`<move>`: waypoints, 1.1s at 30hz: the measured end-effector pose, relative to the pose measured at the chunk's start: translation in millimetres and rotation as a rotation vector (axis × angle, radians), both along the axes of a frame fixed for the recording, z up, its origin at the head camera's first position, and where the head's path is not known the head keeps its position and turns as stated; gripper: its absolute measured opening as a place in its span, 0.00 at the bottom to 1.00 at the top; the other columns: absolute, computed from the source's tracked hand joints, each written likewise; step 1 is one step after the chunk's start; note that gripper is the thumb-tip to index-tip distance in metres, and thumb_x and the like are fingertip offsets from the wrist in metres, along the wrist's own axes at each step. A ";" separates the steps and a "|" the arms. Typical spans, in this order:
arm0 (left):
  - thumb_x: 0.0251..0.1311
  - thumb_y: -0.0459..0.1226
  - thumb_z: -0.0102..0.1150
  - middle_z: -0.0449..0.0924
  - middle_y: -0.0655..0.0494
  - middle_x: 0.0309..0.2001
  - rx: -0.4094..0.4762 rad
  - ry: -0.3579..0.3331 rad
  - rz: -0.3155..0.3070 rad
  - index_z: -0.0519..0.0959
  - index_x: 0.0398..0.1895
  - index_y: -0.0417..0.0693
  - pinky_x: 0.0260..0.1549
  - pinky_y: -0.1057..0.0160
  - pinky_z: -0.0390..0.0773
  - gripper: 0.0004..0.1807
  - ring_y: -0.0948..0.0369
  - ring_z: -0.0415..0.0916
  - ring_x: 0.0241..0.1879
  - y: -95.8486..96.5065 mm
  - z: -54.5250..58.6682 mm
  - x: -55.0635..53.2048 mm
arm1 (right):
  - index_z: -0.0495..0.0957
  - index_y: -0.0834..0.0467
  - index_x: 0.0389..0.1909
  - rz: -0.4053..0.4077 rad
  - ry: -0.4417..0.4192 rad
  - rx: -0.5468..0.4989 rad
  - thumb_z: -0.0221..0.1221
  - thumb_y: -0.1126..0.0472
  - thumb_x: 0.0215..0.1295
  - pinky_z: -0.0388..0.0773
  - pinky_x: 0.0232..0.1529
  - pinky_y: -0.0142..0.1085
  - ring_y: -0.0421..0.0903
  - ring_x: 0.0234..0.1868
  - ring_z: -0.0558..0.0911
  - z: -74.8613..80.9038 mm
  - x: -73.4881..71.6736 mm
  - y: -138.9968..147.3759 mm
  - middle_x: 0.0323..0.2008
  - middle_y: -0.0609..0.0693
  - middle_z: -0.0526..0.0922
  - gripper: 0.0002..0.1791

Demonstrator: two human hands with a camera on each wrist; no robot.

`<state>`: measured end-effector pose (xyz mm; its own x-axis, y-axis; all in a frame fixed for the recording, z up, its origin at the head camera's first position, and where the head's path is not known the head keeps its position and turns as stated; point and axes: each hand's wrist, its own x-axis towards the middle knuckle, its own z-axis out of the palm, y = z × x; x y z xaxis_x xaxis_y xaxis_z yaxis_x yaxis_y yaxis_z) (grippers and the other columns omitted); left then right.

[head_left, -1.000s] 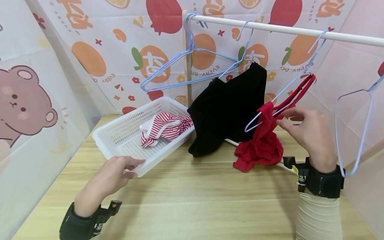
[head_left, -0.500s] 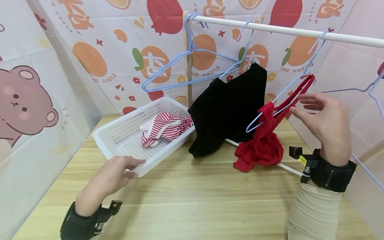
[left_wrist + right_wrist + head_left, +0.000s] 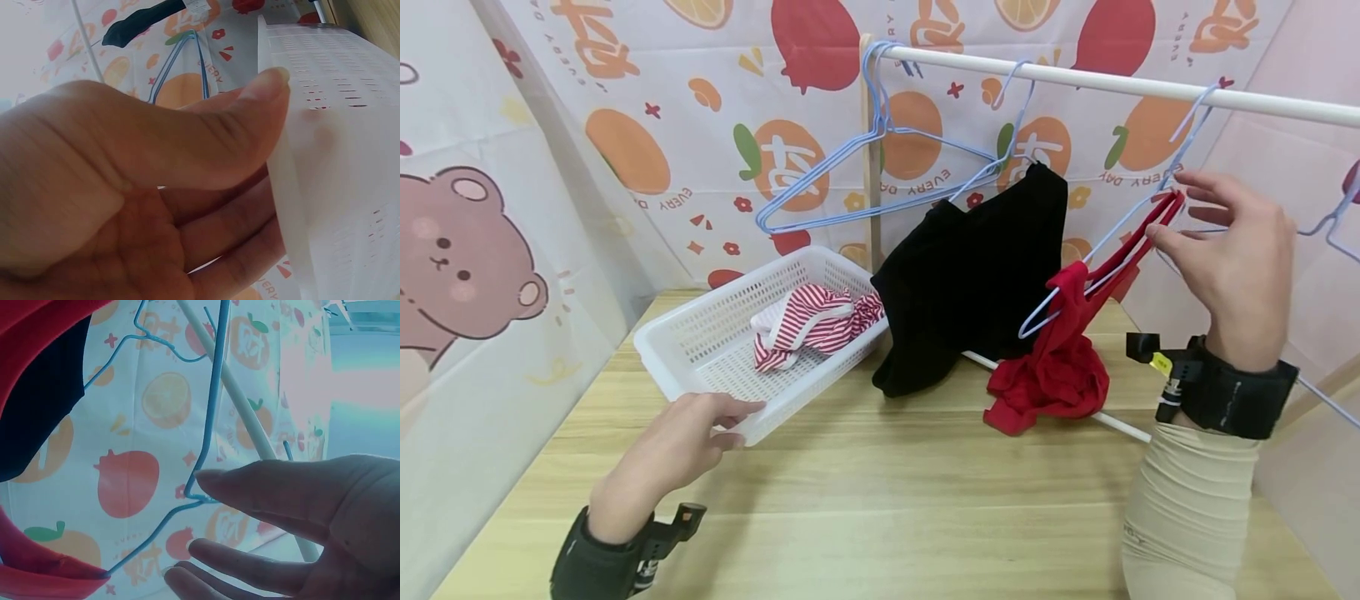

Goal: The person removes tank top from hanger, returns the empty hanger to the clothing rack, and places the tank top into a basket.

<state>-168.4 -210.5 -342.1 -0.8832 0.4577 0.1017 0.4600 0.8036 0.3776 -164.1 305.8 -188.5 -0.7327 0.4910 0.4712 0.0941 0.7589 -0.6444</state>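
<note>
My left hand (image 3: 681, 442) pinches the near corner of a white plastic basket (image 3: 681, 321), with the thumb on the wall's outer side in the left wrist view. Inside the basket lies a crumpled red-and-white striped garment (image 3: 823, 321). My right hand (image 3: 1251, 250) is raised beside the neck of a blue wire hanger (image 3: 1122, 223), thumb and fingers apart and nothing between them. That hanger carries a red garment (image 3: 1060, 367) by its straps; its lower part bunches on the table. In the right wrist view the thumb tip overlaps the hanger (image 3: 215, 406) near its twisted neck.
A black garment (image 3: 977, 275) hangs from a hanger left of the red one. Several bare blue hangers (image 3: 820, 171) hang at the rail's left end. The white rail (image 3: 1097, 81) runs overhead from a wooden post (image 3: 872, 158). Another hanger (image 3: 1333, 218) is at far right.
My right hand has let go of the red garment and moved right and up along the hanger toward its neck. The left hand stays on the basket. The far-right hanger has swung.
</note>
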 end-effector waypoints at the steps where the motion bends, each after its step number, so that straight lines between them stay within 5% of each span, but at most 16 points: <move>1: 0.49 0.25 0.74 0.91 0.48 0.42 0.000 0.001 -0.001 0.88 0.52 0.42 0.45 0.46 0.84 0.23 0.53 0.87 0.43 -0.1 -0.2 0.1 | 0.73 0.41 0.72 0.001 0.008 -0.007 0.64 0.48 0.69 0.76 0.67 0.43 0.53 0.70 0.78 1.3 -1.9 -0.3 0.72 0.50 0.75 0.31; 10: 0.50 0.25 0.74 0.90 0.46 0.44 0.005 -0.024 0.003 0.87 0.53 0.41 0.45 0.44 0.84 0.23 0.51 0.88 0.43 -1.9 -1.2 -1.5 | 0.65 0.39 0.69 0.056 -0.003 -0.109 0.65 0.51 0.67 0.74 0.70 0.44 0.50 0.72 0.76 12.0 -17.1 1.6 0.75 0.47 0.72 0.31; 16: 0.50 0.25 0.74 0.90 0.46 0.43 0.001 -0.032 0.008 0.87 0.53 0.41 0.45 0.45 0.84 0.23 0.51 0.87 0.43 -1.2 -0.7 -1.1 | 0.55 0.41 0.79 0.082 -0.042 -0.109 0.64 0.47 0.68 0.72 0.71 0.50 0.54 0.75 0.73 12.5 -27.7 6.0 0.77 0.50 0.68 0.42; 23: 0.50 0.25 0.74 0.90 0.45 0.43 -0.001 -0.037 0.011 0.87 0.53 0.41 0.45 0.44 0.84 0.23 0.51 0.87 0.43 -0.7 -0.1 -1.4 | 0.71 0.54 0.74 0.069 -0.048 0.013 0.62 0.45 0.69 0.75 0.69 0.52 0.59 0.72 0.73 8.9 -36.4 7.6 0.70 0.59 0.76 0.35; 33: 0.50 0.25 0.74 0.90 0.45 0.43 0.004 -0.028 0.007 0.87 0.52 0.41 0.45 0.44 0.84 0.23 0.51 0.87 0.43 -1.2 -0.3 -1.8 | 0.75 0.52 0.71 0.030 0.006 0.026 0.63 0.44 0.68 0.78 0.66 0.40 0.53 0.61 0.77 16.0 -44.7 9.3 0.66 0.59 0.80 0.33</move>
